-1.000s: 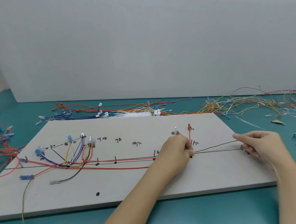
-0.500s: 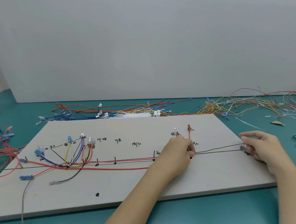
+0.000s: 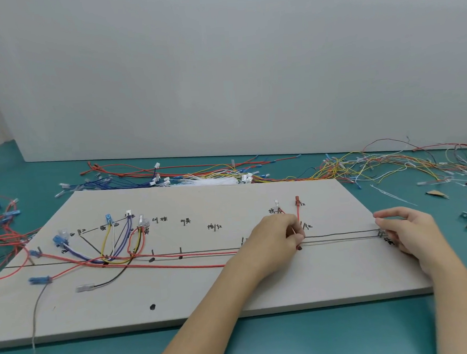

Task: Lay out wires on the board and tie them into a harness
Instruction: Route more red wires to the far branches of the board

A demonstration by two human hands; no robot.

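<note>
Teal bench, grey board point(image 3: 234, 291) at centre frame. Our left hand point(image 3: 271, 237) pinches the red wires point(image 3: 298, 214) at mid-board; our right hand point(image 3: 410, 229) pinches the grey wire point(image 3: 339, 234) end at the right-edge mark. Best keep it taut along the drawn line.

Left hand point(image 3: 274, 237) fingers curled, pinching; right hand point(image 3: 410, 230) loosely curled, thumb forward.
</note>
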